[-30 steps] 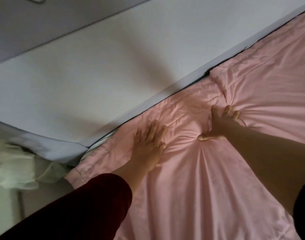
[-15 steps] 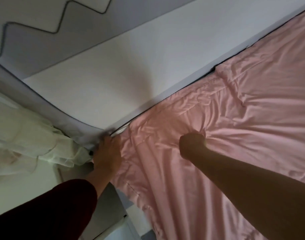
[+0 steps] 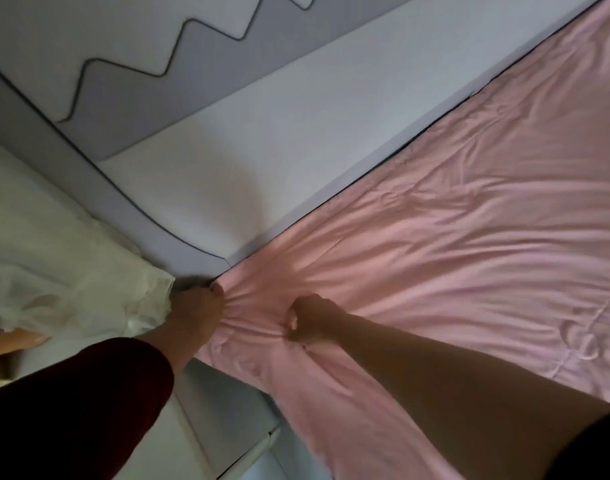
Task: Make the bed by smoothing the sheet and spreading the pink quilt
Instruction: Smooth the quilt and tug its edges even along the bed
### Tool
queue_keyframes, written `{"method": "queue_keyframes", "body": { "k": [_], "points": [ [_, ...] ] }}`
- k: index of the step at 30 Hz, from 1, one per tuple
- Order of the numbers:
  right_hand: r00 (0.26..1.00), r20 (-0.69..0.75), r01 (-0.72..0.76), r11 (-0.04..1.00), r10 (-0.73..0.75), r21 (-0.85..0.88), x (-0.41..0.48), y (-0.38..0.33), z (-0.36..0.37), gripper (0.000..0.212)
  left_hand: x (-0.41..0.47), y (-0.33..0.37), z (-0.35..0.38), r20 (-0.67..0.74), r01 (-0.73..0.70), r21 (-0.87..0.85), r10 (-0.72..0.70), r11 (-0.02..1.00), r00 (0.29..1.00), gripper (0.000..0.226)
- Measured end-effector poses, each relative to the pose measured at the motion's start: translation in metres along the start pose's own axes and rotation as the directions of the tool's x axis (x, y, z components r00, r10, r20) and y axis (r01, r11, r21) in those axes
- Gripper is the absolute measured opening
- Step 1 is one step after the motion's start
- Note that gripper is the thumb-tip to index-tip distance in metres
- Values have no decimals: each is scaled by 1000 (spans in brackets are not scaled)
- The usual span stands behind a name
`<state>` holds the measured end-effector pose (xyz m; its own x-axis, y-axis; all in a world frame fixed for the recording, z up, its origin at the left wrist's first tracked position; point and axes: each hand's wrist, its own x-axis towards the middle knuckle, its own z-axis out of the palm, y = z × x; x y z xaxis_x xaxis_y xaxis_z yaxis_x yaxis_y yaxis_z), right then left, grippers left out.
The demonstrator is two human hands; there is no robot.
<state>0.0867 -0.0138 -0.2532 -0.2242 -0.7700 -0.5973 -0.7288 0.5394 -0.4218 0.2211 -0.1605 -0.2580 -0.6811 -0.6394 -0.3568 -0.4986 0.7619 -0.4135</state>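
Note:
The pink quilt [image 3: 452, 220] covers the bed across the right half of the view, wrinkled and bunched toward its near-left corner. My left hand [image 3: 196, 313] grips that corner right at the end of the headboard, its fingers closed in the gathered fabric. A short way to the right, my right hand [image 3: 308, 318] is clenched in a fist on a pinch of the quilt, with folds radiating out from it. Part of the quilt hangs over the bed's near edge below my right forearm. The sheet is hidden under the quilt.
A padded white and grey headboard [image 3: 227, 140] with a zigzag seam runs diagonally along the quilt's far edge. A white sheer curtain [image 3: 71, 282] bunches at the left beside my left hand. The pale bed frame corner [image 3: 241, 424] shows below my hands.
Both hands went from pressing on the quilt to gripping it and have drawn it toward the near-left corner. My view swung left, bringing in the headboard's end and the curtain.

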Motion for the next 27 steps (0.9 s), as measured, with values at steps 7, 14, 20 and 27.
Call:
{"method": "queue_keyframes", "body": {
  "k": [7, 14, 20, 27],
  "points": [
    [984, 128, 46, 861, -128, 507, -9, 7, -4, 37, 4, 4, 10, 268, 423, -453, -333, 784, 904, 38],
    [985, 156, 68, 996, -76, 56, -30, 38, -15, 18, -16, 43, -31, 83, -298, -86, 305, 951, 949, 24],
    [970, -188, -187, 967, 154, -175, -74, 99, -14, 34, -26, 89, -41, -145, -598, -187, 580, 779, 801, 36],
    [949, -37, -315, 937, 313, -148, -128, 160, 3, 38, -13, 142, -90, -86, -537, -130, 530, 834, 844, 29]
  ]
}}
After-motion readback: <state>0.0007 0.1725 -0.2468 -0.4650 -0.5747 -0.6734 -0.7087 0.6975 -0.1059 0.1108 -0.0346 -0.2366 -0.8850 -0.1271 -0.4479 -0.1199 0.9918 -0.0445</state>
